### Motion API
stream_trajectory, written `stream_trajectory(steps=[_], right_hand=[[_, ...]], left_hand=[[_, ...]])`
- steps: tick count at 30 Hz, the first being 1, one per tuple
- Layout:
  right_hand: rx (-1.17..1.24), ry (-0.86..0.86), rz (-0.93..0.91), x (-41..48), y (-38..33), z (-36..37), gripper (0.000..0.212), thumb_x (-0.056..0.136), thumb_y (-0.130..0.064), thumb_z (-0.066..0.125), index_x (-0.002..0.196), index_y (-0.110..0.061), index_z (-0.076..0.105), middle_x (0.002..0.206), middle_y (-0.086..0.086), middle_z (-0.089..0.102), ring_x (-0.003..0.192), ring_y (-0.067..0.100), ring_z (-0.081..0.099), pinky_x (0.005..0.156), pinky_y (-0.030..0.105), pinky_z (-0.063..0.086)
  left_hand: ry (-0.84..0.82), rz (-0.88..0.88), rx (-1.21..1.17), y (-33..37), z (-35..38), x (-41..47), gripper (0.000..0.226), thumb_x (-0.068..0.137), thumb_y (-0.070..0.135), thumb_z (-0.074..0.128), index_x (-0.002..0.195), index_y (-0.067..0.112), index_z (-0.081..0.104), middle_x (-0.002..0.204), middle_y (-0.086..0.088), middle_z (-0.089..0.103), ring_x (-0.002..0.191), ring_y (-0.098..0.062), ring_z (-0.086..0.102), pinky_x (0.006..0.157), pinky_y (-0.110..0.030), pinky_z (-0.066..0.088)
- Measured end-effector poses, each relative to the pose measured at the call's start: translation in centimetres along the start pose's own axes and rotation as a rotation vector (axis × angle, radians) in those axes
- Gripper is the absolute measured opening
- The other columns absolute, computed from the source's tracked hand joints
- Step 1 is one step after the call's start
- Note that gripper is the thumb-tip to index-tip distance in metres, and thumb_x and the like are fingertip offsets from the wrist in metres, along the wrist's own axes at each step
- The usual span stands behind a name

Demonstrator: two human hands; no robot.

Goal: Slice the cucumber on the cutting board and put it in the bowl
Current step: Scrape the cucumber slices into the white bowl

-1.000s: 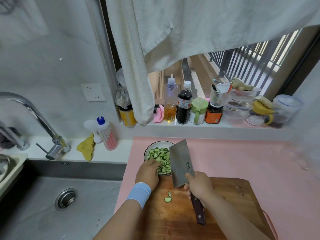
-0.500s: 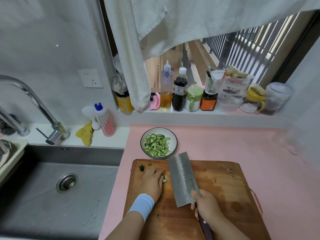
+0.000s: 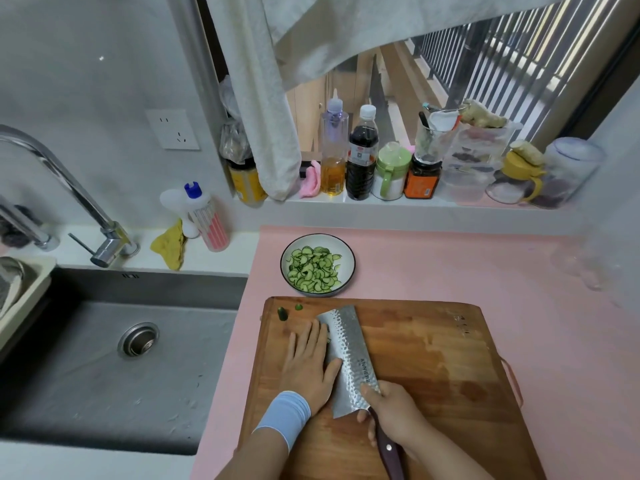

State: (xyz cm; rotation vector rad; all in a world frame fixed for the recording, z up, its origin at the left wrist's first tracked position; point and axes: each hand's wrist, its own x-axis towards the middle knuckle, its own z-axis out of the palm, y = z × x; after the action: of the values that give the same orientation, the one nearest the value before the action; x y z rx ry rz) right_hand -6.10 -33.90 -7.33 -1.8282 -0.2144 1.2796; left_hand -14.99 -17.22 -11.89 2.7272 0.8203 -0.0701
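A white bowl [image 3: 349, 258] full of cucumber slices [image 3: 314, 269] stands on the pink mat just beyond the wooden cutting board [image 3: 426, 355]. My right hand [image 3: 393, 412] grips the handle of a cleaver [image 3: 349, 355], whose blade lies tilted over the board's left part. Flat on the board, fingers straight, my left hand [image 3: 310, 360] rests against the blade's left side. Any slices between hand and blade are hidden. Two small cucumber bits [image 3: 283, 313] lie at the board's far left corner.
A steel sink [image 3: 114, 355] with a tap [image 3: 69, 188] lies to the left of the mat. Bottles and jars [image 3: 362, 157] line the window sill behind. A dish soap bottle [image 3: 206, 216] and a yellow cloth [image 3: 169, 244] sit by the tap.
My hands came back from the bowl to the board. The cleaver swung down from above the bowl and now lies low on the board against my flattened left hand.
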Motion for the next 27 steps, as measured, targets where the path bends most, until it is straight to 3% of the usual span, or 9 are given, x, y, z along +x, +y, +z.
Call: stream_trajectory(steps=[5, 11, 16, 24, 27], right_hand=[[0.039, 0.017, -0.05, -0.6, -1.0, 0.4, 0.025, 0.107, -0.022, 0.048, 0.106, -0.004, 0.064, 0.065, 0.011, 0.062, 0.039, 0.021, 0.046, 0.04, 0.027, 0.042], [0.056, 0.088, -0.194, 0.3, -5.9, -0.2, 0.025, 0.107, -0.021, 0.047, 0.102, -0.003, 0.063, 0.064, 0.012, 0.063, 0.039, 0.021, 0.047, 0.039, 0.028, 0.043], [0.065, 0.113, -0.219, 2.4, -10.9, -0.9, 0.024, 0.107, -0.023, 0.046, 0.102, -0.007, 0.064, 0.065, 0.01, 0.064, 0.04, 0.021, 0.046, 0.041, 0.028, 0.042], [-0.02, 0.201, -0.19, 5.6, -14.6, -2.3, 0.022, 0.106, -0.024, 0.046, 0.1, -0.009, 0.062, 0.065, 0.009, 0.065, 0.042, 0.022, 0.047, 0.043, 0.028, 0.042], [-0.05, 0.206, -0.178, 6.4, -15.0, -2.6, 0.021, 0.105, -0.024, 0.047, 0.099, -0.009, 0.06, 0.065, 0.01, 0.065, 0.041, 0.023, 0.048, 0.043, 0.028, 0.042]], left_hand=[[0.016, 0.05, -0.044, 0.3, -1.2, 0.1, 0.07, 0.09, 0.069, -0.001, 0.148, 0.035, -0.022, 0.159, 0.006, -0.024, 0.141, -0.007, -0.033, 0.116, -0.038, -0.02], [0.165, 0.176, -0.048, 0.5, -5.3, 4.3, 0.068, 0.093, 0.067, 0.008, 0.154, 0.039, -0.004, 0.16, 0.005, -0.021, 0.145, -0.014, -0.026, 0.118, -0.04, -0.012], [0.127, 0.297, 0.005, -0.4, -8.5, 9.5, 0.068, 0.096, 0.059, 0.013, 0.155, 0.028, 0.004, 0.16, 0.009, -0.014, 0.148, -0.011, -0.016, 0.122, -0.039, 0.001], [-0.001, 0.1, -0.091, -3.4, -9.1, 14.0, 0.067, 0.102, 0.049, 0.025, 0.156, 0.019, -0.002, 0.162, 0.005, -0.009, 0.149, -0.011, -0.008, 0.122, -0.031, -0.002], [0.078, 0.158, -0.139, -3.5, -8.6, 14.3, 0.063, 0.103, 0.043, 0.03, 0.156, 0.021, 0.004, 0.162, 0.007, -0.004, 0.149, -0.01, -0.002, 0.121, -0.027, -0.002]])
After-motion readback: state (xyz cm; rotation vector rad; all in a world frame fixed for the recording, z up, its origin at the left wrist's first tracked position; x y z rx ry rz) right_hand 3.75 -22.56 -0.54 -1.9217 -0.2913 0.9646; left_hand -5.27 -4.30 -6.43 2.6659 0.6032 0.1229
